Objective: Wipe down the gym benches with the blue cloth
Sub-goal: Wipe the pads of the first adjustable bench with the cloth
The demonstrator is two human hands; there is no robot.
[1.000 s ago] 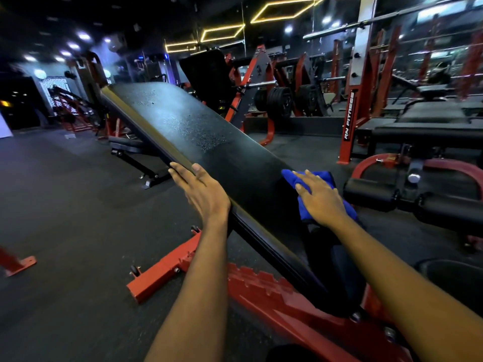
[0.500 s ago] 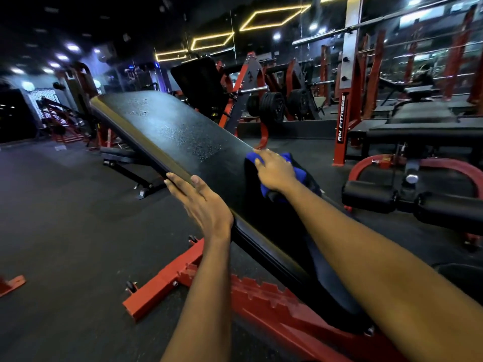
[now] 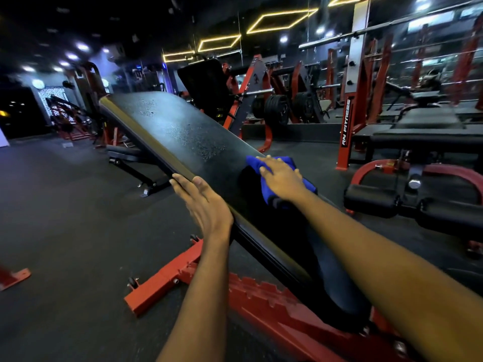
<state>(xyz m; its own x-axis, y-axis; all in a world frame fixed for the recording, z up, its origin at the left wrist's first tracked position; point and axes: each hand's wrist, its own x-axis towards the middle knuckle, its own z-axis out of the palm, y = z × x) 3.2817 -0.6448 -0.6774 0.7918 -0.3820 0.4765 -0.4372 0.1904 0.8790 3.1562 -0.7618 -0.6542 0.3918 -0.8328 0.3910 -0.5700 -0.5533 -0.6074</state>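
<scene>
Blue cloth [image 3: 265, 190] lies bunched under our right hand [image 3: 281, 176], which presses it onto the bench [image 3: 183, 131] with the fingers straight and a little spread, not curled round it. Folds of the cloth show ahead of the fingertips and on both sides of the wrist. It sits at the right edge of the black pad, about midway along its length. Our left hand [image 3: 206, 202] is also open and holds nothing. Its fingers are straight and close together, laid against the left edge of the pad, a little nearer to us than the cloth. Both bare forearms reach in from the bottom of the view.

The bench slopes, its far end high and its near end low by our right arm. Pale specks dot the upper half of the pad beyond the cloth, while around the cloth the surface looks darker and plain. Under the low end a red frame [image 3: 167, 280] with a notched rail rests on the dark floor [image 3: 65, 218], and a foot bar sticks out to the left below our left arm.

To the right, well apart from the cloth, stands a second bench [image 3: 428, 138] with black rollers [image 3: 371, 199] on a curved red bar. Just left of it rises a red post [image 3: 346, 126] lettered "AN FITNESS". Behind the far end of our bench are black plates [image 3: 277, 109] on a rack, and yellow lights [image 3: 269, 30] outline shapes on the dark ceiling.
</scene>
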